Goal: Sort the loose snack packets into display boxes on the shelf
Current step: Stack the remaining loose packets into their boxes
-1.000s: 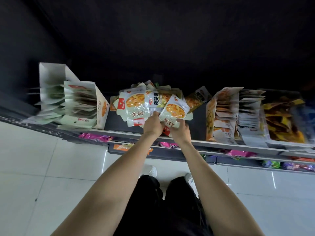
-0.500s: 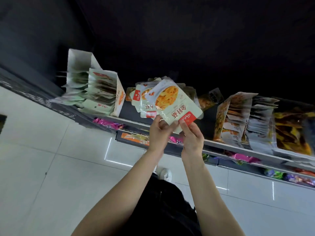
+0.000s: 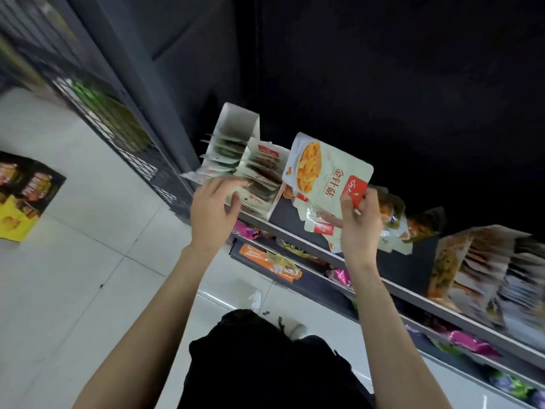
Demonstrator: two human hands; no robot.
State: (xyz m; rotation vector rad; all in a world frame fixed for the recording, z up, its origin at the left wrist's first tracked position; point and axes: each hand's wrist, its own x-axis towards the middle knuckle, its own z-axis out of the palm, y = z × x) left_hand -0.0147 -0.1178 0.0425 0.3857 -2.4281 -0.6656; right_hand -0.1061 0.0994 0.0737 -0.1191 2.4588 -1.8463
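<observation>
- Right hand raised above the shelf; its fingers pinch the red corner of a pale snack packet printed with yellow food.
- Packet held up in the air, tilted, clear of the shelf, just right of the display boxes.
- Left hand reaches to the front of the near display box; fingers loosely spread, tips against the packets standing in that box, clasping nothing.
- A second display box, white inside, stands just behind and left of the near box, also filled with upright packets.
- Loose packets lie in a heap on the shelf, below the held packet and right of the near box.
- Further right of the heap, more filled boxes, blurred.
- Lower shelves under the main one carry pink and orange packs.
- White tiled floor below; a yellow and dark carton lies on it, far left of the near box.
</observation>
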